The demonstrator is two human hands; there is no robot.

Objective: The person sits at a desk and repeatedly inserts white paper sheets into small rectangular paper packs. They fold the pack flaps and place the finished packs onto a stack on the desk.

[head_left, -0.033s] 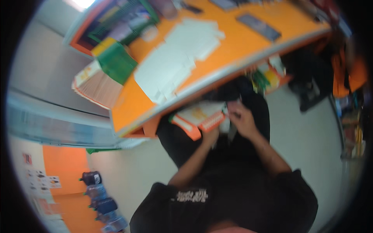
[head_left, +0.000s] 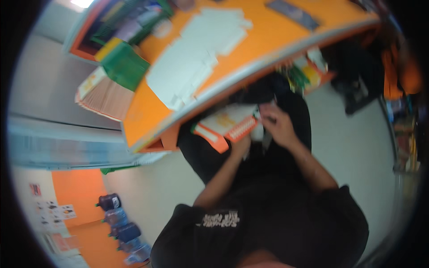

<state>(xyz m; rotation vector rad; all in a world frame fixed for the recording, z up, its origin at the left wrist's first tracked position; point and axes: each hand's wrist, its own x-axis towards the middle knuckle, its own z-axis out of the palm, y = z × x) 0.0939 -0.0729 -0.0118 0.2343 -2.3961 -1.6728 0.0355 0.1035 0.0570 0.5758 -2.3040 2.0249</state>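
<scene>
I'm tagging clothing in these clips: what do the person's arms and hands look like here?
Both forearms are bare, with black short sleeves ending above the elbows. The left hand and right hand wear no gloves; the picture is too blurred to show any ring or watch. The black top has small white print near the left sleeve.

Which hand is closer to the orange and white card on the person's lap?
The left. The left hand sits right at the lower edge of the orange and white card, seemingly holding it. The right hand is beside the card's right end, on something pale.
</scene>
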